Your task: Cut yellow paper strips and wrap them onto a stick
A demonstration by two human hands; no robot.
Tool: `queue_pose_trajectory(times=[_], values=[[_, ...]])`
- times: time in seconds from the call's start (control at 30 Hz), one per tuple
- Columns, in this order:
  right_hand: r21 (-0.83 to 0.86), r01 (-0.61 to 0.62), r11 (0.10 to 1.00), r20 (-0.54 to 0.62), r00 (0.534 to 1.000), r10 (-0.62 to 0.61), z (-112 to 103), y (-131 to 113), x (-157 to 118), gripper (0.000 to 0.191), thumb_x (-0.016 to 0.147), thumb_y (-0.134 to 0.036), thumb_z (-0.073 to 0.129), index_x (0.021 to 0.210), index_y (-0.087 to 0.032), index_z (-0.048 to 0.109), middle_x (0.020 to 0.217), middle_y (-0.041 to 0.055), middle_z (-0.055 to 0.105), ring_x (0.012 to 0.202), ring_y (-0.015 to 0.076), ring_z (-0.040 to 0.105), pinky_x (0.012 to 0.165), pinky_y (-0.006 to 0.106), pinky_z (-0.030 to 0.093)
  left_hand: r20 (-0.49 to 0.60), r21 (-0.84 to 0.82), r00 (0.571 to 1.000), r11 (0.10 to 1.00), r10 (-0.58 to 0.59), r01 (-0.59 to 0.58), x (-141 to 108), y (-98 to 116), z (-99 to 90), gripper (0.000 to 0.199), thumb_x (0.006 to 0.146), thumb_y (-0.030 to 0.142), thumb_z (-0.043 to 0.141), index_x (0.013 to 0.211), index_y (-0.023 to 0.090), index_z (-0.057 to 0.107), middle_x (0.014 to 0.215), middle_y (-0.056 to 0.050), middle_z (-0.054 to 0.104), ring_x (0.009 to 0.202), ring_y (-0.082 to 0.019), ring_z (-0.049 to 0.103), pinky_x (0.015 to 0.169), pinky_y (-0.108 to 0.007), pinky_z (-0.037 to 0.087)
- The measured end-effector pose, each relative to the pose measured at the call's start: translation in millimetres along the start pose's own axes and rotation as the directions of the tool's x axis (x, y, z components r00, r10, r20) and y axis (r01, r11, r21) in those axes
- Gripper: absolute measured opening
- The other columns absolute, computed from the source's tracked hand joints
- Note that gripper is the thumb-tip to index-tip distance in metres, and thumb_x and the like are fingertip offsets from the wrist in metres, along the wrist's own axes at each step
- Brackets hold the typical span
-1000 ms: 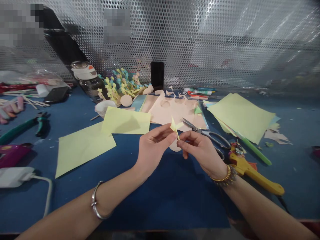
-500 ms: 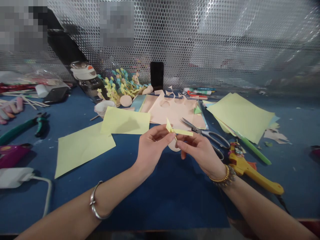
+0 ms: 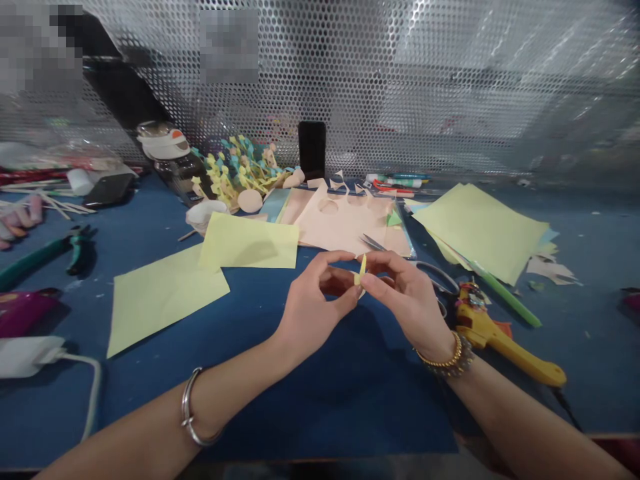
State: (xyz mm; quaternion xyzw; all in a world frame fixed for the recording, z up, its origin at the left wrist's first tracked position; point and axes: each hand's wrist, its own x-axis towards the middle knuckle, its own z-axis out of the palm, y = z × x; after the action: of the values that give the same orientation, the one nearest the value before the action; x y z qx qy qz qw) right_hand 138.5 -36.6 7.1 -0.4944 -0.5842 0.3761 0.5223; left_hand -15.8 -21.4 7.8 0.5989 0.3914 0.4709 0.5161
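Between both sets of fingertips is a narrow yellow paper strip (image 3: 363, 267), seen nearly edge-on. My left hand (image 3: 317, 300) pinches its lower end between thumb and fingers. From the other side, my right hand (image 3: 405, 293) closes thumb and fingers on the same strip. Part of a pale round paper piece shows behind the fingertips, mostly hidden. Scissors (image 3: 435, 275) lie just beyond my right hand, partly covered by it. Left of my left hand, two yellow paper sheets (image 3: 165, 293) overlap on the blue table (image 3: 300, 407).
A yellow glue gun (image 3: 515, 350) and green stick (image 3: 507, 293) lie at right, below stacked yellow paper (image 3: 485, 230). Pink cut paper (image 3: 340, 223) sits ahead, with a phone (image 3: 312, 150) standing behind. Small paper shapes (image 3: 240, 167), a bottle (image 3: 173, 160) and pliers (image 3: 75, 250) are at left.
My hands have come closer together and shifted slightly right. The strip's long free end, which stuck out to the right, no longer shows; the strip now appears short and upright.
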Motion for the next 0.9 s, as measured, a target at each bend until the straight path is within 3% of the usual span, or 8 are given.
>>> queue_pose_trajectory(times=[0.3, 0.53, 0.7, 0.9], values=[[0.002, 0.038, 0.999, -0.028, 0.999, -0.038, 2, -1, 0, 0.010, 0.082, -0.030, 0.064, 0.087, -0.022, 0.065, 0.089, 0.0019, 0.060, 0.076, 0.0127, 0.059, 0.063, 0.025, 0.052, 0.017, 0.048, 1.000, 0.999, 0.010, -0.010, -1, -2, 0.9, 0.034, 0.075, 0.023, 0.068, 0.107, 0.024, 0.057, 0.075, 0.000, 0.068, 0.068, -0.015, 0.065, 0.066, -0.028, 0.053], [0.075, -0.017, 0.997, -0.046, 0.999, 0.021, 0, 1, 1, 0.019, 0.084, -0.038, 0.061, 0.095, -0.024, 0.068, 0.089, 0.0025, 0.065, 0.081, 0.0145, 0.060, 0.068, 0.026, 0.050, 0.004, -0.072, 0.999, 0.996, -0.048, 0.048, 2, 0, 0.4, 0.036, 0.073, 0.023, 0.070, 0.106, 0.022, 0.056, 0.071, 0.001, 0.068, 0.062, -0.013, 0.064, 0.060, -0.024, 0.052], [0.239, -0.196, 0.951, -0.018, 0.978, 0.206, 2, 2, 4, 0.025, 0.083, -0.044, 0.060, 0.088, -0.021, 0.069, 0.090, 0.0035, 0.066, 0.076, 0.0147, 0.061, 0.062, 0.025, 0.049, -0.082, -0.161, 0.993, 0.984, -0.089, 0.075, 8, -4, -4.7, 0.039, 0.071, 0.025, 0.074, 0.105, 0.021, 0.056, 0.076, 0.000, 0.070, 0.068, -0.013, 0.066, 0.062, -0.021, 0.052], [0.474, -0.465, 0.748, 0.249, 0.885, 0.393, 1, 1, 7, 0.045, 0.088, -0.056, 0.045, 0.080, -0.017, 0.066, 0.076, 0.0042, 0.064, 0.068, 0.0139, 0.060, 0.059, 0.025, 0.049, -0.121, -0.246, 0.986, 0.966, -0.114, 0.081, 11, -8, -6.0, 0.040, 0.069, 0.024, 0.077, 0.104, 0.021, 0.058, 0.078, 0.000, 0.071, 0.072, -0.011, 0.066, 0.065, -0.018, 0.052]])
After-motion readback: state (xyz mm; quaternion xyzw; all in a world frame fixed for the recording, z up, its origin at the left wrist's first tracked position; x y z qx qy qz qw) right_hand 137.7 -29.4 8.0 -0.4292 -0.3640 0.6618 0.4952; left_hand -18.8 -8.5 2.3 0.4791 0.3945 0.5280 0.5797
